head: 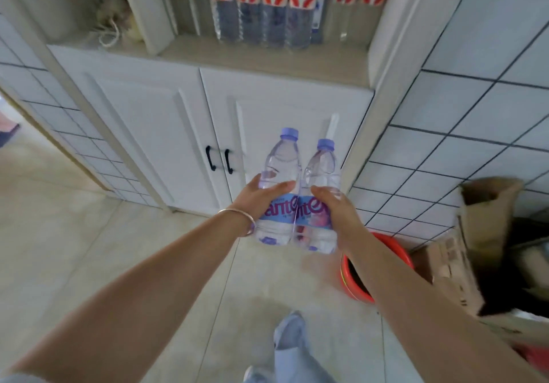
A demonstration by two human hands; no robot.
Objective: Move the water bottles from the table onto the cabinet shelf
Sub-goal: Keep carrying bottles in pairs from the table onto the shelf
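Two clear water bottles with purple caps and purple labels are held side by side in front of the white cabinet. My left hand (261,201) grips the left bottle (277,168). The right bottle (322,171) is gripped by my right hand (334,207). Both bottles touch each other and tilt away from me, well below the cabinet shelf (252,58). On that shelf stands a row of several clear bottles with red and white labels (267,5).
Below the shelf are two closed white doors with black handles (219,159). A tiled wall (463,115) stands on the right. An orange bucket (356,266) and cardboard boxes (463,263) sit on the floor at right. A pale bundle with cord (116,23) lies in the left compartment.
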